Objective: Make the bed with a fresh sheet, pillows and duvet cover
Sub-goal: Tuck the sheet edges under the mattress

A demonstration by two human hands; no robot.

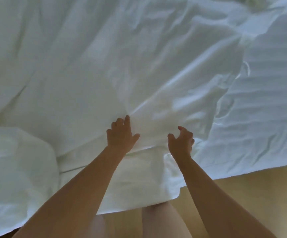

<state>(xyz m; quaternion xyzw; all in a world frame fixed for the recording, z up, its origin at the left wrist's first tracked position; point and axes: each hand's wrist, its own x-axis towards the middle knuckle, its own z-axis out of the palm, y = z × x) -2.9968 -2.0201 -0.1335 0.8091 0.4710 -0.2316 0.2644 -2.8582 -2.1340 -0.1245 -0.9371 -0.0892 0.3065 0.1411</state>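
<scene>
Two hands (120,134) (181,141) — one duvet (105,57), one sheet (268,100)

The bed (242,172) fills most of the view, its near edge running above the pale wooden floor (242,194); a faintly striped white sheet (268,100) lies on it at the right and hangs over that edge; a rumpled white duvet (87,66) lies over the sheet from left to middle, one thick corner drooping over the near edge; a puffy white bulk (19,169) sits lower left, pillow or duvet fold unclear.

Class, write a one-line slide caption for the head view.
Left hand on the rumpled white duvet, right hand curled beside it.
</scene>
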